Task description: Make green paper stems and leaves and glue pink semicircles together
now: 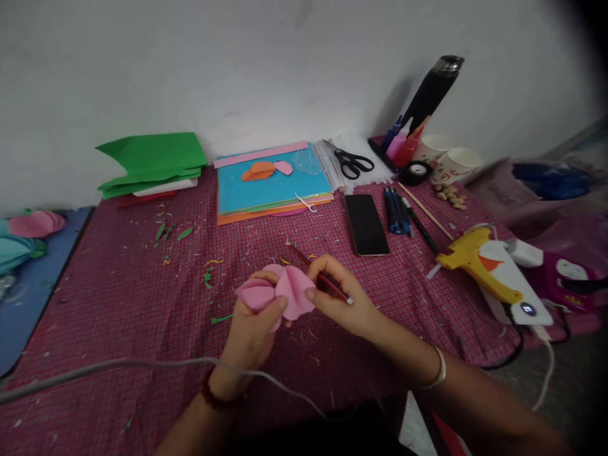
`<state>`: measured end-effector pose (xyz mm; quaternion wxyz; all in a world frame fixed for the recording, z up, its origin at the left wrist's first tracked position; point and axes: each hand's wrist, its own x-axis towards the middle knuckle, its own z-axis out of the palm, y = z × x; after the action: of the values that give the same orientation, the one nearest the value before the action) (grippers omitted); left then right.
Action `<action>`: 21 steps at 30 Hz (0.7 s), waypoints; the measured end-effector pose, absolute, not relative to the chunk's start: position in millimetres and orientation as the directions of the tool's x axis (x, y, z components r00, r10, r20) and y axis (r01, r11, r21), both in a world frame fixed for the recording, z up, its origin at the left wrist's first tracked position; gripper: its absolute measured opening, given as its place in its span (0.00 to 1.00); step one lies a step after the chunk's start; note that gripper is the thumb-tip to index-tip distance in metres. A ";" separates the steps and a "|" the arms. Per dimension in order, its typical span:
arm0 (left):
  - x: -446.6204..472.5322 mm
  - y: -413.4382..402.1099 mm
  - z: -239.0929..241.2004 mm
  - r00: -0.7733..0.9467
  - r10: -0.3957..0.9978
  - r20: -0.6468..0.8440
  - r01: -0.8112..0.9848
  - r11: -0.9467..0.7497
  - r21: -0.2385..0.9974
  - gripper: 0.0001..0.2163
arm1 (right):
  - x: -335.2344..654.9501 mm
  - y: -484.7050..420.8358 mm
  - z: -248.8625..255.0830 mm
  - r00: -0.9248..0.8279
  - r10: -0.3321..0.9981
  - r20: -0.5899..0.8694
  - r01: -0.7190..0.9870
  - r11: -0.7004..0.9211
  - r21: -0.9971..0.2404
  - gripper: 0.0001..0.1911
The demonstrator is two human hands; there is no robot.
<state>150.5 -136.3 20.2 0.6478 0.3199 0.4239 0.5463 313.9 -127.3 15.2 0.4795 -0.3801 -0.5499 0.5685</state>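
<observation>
A pink paper flower (295,292) with folded, layered petals is held over the front middle of the table. My left hand (254,335) is closed around its left part, the thumb pressing on the petals. At the flower's right edge, my right hand (344,297) pinches a petal between thumb and finger. A dark red pencil (335,287) also lies in the right hand, its white end towards me and its tip pointing away to the left. Some of the flower's underside is hidden by my fingers.
Behind lie coloured paper sheets (266,190), a green paper stack (156,158) and scissors (351,161). On the right are a phone (367,225), pens (396,210), a yellow glue gun (479,259) and paper cups (458,166). A grey cable (142,363) crosses in front of my left wrist.
</observation>
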 end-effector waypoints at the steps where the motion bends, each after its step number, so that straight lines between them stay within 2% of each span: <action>1: 148.2 -134.9 22.7 0.007 0.979 -0.201 -0.453 0.183 0.873 0.12 | 316.2 -126.0 15.8 -0.204 0.975 0.087 -0.122 0.063 -0.991 0.07; 4: 143.9 -131.6 24.9 -0.036 0.978 -0.205 -0.450 0.167 0.877 0.13 | 321.5 -122.5 15.3 -0.128 0.990 0.062 -0.146 0.043 -0.988 0.08; 9: 144.3 -129.4 21.1 -0.041 0.973 -0.226 -0.431 0.187 0.883 0.12 | 325.7 -117.4 14.1 -0.122 0.989 0.082 -0.150 0.063 -0.987 0.08; 12: 141.1 -126.1 24.4 0.033 0.969 -0.246 -0.450 0.234 0.862 0.09 | 327.4 -116.0 17.5 -0.161 0.983 0.092 -0.125 0.072 -0.990 0.09; 14: 137.0 -122.5 28.6 0.089 0.967 -0.238 -0.437 0.252 0.863 0.11 | 328.1 -116.1 20.2 -0.193 0.977 0.094 -0.093 0.077 -0.993 0.08; 17: 131.4 -116.5 33.4 0.179 0.952 -0.250 -0.368 0.300 0.880 0.16 | 328.4 -117.5 22.2 -0.232 0.966 0.116 -0.047 0.108 -0.993 0.08; 21: 131.9 -114.9 33.3 0.275 0.898 -0.343 -0.281 0.416 0.865 0.14 | 327.0 -122.1 22.2 -0.307 0.941 0.146 0.009 0.157 -0.988 0.07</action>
<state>131.9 -114.9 33.3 0.7173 0.3509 0.4399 0.4109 327.0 -122.1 22.2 0.4453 -0.3852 -0.6165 0.5228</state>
